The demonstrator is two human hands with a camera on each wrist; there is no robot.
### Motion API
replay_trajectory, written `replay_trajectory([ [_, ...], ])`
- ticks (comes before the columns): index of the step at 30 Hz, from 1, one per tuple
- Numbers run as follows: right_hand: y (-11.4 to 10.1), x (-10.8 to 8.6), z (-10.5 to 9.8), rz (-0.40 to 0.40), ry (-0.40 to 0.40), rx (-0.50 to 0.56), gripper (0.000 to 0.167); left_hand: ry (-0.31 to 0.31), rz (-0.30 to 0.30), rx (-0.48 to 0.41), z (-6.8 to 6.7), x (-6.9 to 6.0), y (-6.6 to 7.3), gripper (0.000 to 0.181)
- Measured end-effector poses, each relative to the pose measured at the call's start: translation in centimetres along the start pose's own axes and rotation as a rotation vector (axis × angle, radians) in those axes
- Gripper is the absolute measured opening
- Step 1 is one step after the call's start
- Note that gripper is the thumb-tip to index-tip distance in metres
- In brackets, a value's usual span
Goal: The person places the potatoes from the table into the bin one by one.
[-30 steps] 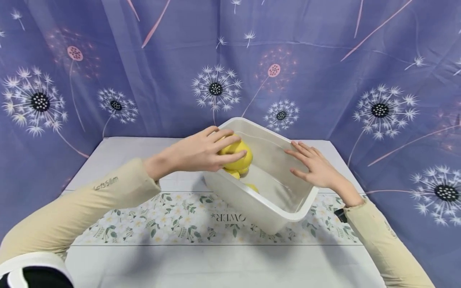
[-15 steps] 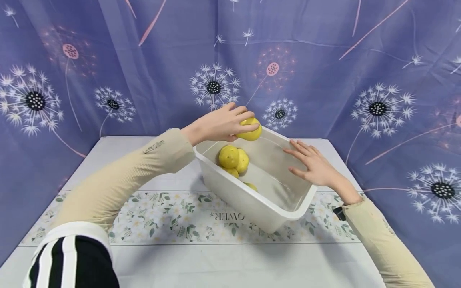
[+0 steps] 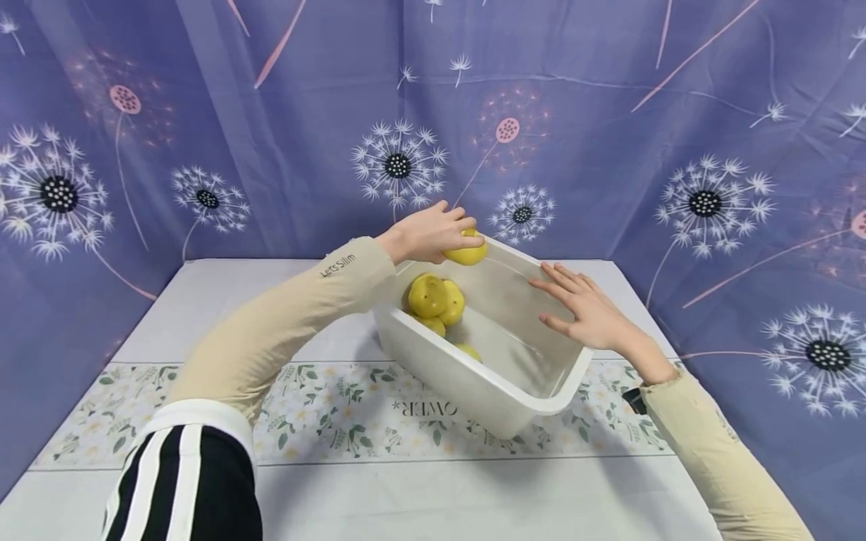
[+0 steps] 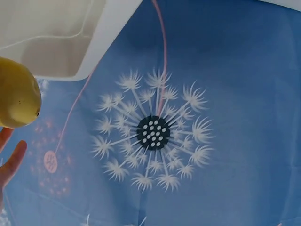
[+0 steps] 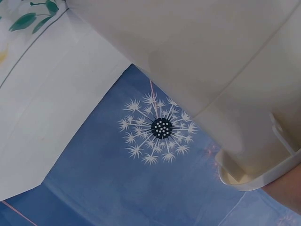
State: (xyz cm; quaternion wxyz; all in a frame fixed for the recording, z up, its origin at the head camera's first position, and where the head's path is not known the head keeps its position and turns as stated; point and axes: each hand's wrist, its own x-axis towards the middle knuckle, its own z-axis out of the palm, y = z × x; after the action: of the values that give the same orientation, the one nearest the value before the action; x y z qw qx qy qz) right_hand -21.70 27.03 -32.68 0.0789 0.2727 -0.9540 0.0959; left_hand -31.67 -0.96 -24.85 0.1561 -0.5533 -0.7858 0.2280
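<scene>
In the head view, my left hand [image 3: 433, 231] holds a yellow lemon [image 3: 468, 249] above the far end of a white plastic bin [image 3: 467, 379]. Its fingers curl over the lemon's top and near side. The left wrist view catches that lemon [image 4: 18, 94] at its left edge, with fingertips [image 4: 14, 162] below it. Several more lemons [image 3: 429, 295] lie clustered at the bin's left end, and another [image 3: 468, 351] is partly hidden by the near wall. My right hand [image 3: 588, 312] rests on the bin's right rim, fingers extended and spread over it.
The bin stands at an angle on a white tabletop [image 3: 352, 496] with a floral printed strip [image 3: 318, 409]. Behind and at both sides hangs a blue-purple curtain [image 3: 304, 128] with dandelion prints. The right wrist view shows the bin's outer wall [image 5: 188, 47].
My left hand has risen out of the bin with one lemon, moving away and slightly right, uncovering the lemons beneath. It then sank slightly. The right hand stays on the rim.
</scene>
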Motion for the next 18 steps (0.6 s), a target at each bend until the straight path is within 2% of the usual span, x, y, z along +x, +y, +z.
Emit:
replay_trajectory([
  [3,-0.1,0.1,0.1,-0.006,0.001,-0.005,0.056,-0.066,-0.023,-0.017,0.6,0.0,-0.2,0.057],
  [5,-0.2,0.1,0.1,-0.01,0.002,-0.005,0.056,-0.088,-0.044,-0.032,1.0,-0.1,-0.3,0.054],
  [10,-0.2,0.1,0.1,-0.011,0.012,0.002,0.057,-0.075,-0.078,-0.053,1.3,-0.5,-0.6,0.047],
  [18,0.0,0.0,0.0,-0.013,0.029,0.016,0.056,-0.058,-0.106,-0.086,0.9,-1.9,-0.2,0.05],
])
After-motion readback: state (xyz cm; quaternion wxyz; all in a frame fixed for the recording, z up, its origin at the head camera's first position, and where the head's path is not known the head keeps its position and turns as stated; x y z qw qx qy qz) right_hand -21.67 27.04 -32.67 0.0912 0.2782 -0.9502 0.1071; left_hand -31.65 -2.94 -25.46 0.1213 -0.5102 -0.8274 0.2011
